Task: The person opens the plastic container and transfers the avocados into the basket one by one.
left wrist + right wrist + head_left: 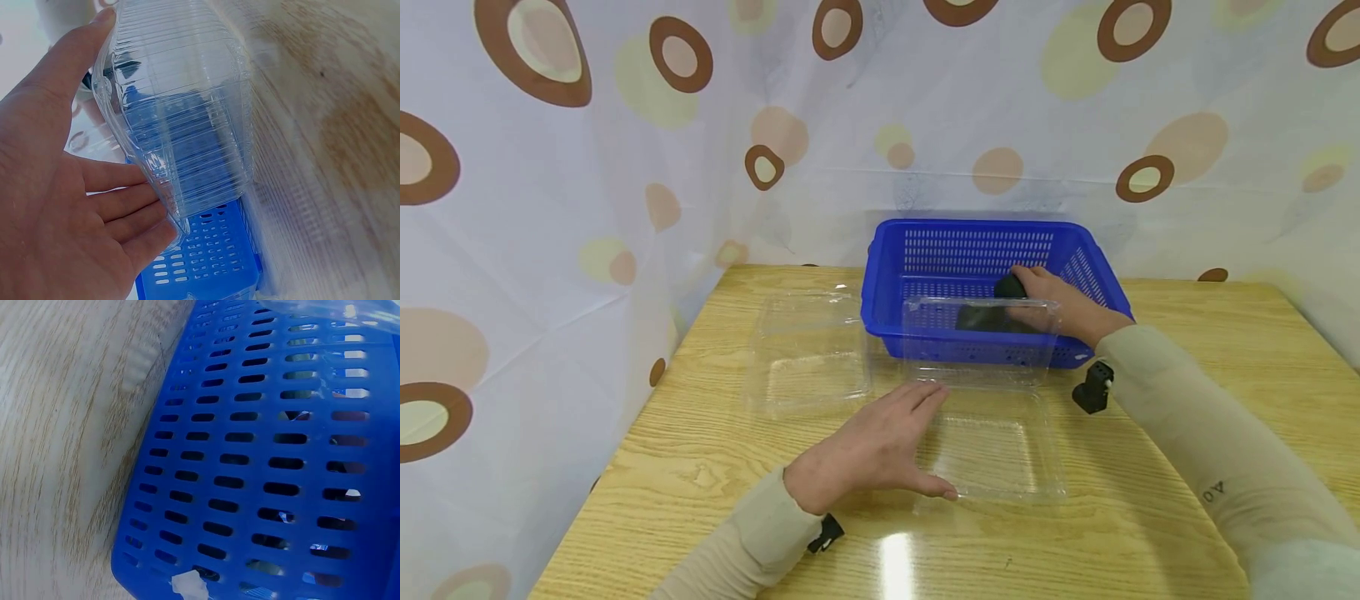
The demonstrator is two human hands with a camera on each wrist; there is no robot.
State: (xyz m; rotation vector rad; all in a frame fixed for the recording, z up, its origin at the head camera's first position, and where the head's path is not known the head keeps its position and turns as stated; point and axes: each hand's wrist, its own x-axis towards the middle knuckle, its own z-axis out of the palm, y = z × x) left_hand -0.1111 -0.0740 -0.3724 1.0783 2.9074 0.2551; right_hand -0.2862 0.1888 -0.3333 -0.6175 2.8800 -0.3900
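Note:
A clear plastic clamshell box lies unfolded on the table, its lid raised in front of a blue basket. My left hand is at the box's left side, thumb and fingers spread apart. In the left wrist view, fairly straight fingers touch the rim of the clear plastic. Inside the basket, my right hand holds a dark green rounded item, its thumb hidden. Another dark green shape shows through the lid. The right wrist view shows only the basket's slotted wall and the table.
A second clear plastic box stands to the left on the wooden table. Behind the basket hangs a white curtain with brown and beige spots. A white scrap sticks to the basket's wall.

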